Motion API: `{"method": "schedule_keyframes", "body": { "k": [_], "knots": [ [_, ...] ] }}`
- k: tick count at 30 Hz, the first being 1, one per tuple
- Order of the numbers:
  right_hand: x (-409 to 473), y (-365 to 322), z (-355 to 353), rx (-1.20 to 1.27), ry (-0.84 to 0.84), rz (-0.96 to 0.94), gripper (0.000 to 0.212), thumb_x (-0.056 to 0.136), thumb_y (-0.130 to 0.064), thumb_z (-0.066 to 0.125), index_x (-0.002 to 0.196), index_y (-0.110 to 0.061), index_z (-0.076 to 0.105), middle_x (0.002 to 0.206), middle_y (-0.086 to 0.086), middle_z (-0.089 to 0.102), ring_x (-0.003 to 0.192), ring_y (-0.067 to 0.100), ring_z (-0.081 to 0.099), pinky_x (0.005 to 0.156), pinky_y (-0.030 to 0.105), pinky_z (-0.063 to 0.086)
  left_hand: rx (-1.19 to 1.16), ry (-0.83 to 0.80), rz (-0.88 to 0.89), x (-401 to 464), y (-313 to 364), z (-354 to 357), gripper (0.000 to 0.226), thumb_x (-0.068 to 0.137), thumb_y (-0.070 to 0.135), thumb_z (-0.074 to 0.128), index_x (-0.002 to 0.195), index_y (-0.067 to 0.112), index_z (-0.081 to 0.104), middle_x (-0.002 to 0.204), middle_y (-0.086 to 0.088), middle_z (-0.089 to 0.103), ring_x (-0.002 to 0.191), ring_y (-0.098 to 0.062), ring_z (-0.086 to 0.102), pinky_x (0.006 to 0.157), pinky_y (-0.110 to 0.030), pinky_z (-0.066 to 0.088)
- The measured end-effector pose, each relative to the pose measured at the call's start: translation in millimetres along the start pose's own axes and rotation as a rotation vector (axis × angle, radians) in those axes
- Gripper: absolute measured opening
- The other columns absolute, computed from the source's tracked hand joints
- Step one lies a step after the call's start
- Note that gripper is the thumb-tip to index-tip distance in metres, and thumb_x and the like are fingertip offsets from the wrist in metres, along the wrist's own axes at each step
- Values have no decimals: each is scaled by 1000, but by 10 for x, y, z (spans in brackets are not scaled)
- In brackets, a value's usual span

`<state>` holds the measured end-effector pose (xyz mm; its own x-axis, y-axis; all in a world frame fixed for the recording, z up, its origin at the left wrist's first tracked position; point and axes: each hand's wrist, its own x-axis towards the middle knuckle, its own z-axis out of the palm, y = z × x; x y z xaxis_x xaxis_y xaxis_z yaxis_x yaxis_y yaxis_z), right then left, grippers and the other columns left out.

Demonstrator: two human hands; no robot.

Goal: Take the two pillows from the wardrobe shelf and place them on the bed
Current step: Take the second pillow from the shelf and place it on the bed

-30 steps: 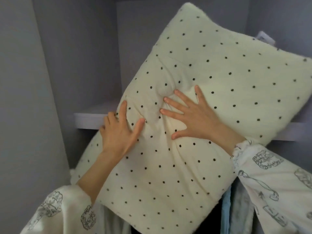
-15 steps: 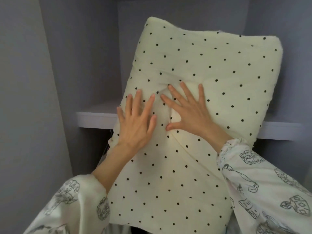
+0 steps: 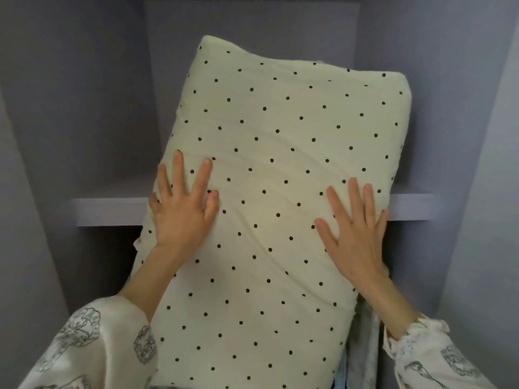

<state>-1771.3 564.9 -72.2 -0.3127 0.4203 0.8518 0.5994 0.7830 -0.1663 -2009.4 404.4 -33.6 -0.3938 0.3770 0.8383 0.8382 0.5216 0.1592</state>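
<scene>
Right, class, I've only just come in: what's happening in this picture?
A person in printed sleeves is handling a cream pillow with black dots at a grey wardrobe shelf. The left hand and right hand lie flat and spread on the pillow's front, one near each long edge. The pillow stands tilted on end, crossing the shelf's front edge and reaching well below it. Only one pillow is visible, and no bed is in view.

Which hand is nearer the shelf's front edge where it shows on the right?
Right. The right hand lies flat on the pillow right beside that stretch of the shelf; the left hand presses the pillow's opposite side.
</scene>
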Motion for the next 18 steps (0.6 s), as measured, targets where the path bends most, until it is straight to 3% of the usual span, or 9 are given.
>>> {"method": "schedule_keyframes", "body": {
  "k": [3,9,13,18],
  "knots": [
    [-37,70,16,178,32,82,70,83,-60,40,144,-35,15,155,2,-7,142,25,-12,109,54,19,-14,-17,-5,-12,9,-12,57,90,49,29,143,41,9,156,-10,0,140,-42,6,98,-69,28],
    [-9,142,115,443,58,160,82,76,-64,51,143,-46,7,152,-11,-18,141,17,-19,114,40,1,-138,-56,-74,42,-16,-125,67,82,59,35,141,48,6,157,-9,-7,141,-36,5,103,-62,26],
    [-3,132,148,594,71,332,91,69,-71,59,139,-54,3,153,-17,-18,142,10,-2,113,43,18,-298,-91,-126,87,-69,-183,76,75,65,43,136,58,0,157,-9,-6,141,-34,8,106,-59,24],
    [-20,138,161,756,60,435,99,61,-64,69,136,-59,6,149,-11,10,128,-2,21,101,26,21,-451,-164,-181,106,-171,-212,84,65,76,51,125,71,-7,156,-7,-1,142,-32,10,109,-58,21]
  ]
}}
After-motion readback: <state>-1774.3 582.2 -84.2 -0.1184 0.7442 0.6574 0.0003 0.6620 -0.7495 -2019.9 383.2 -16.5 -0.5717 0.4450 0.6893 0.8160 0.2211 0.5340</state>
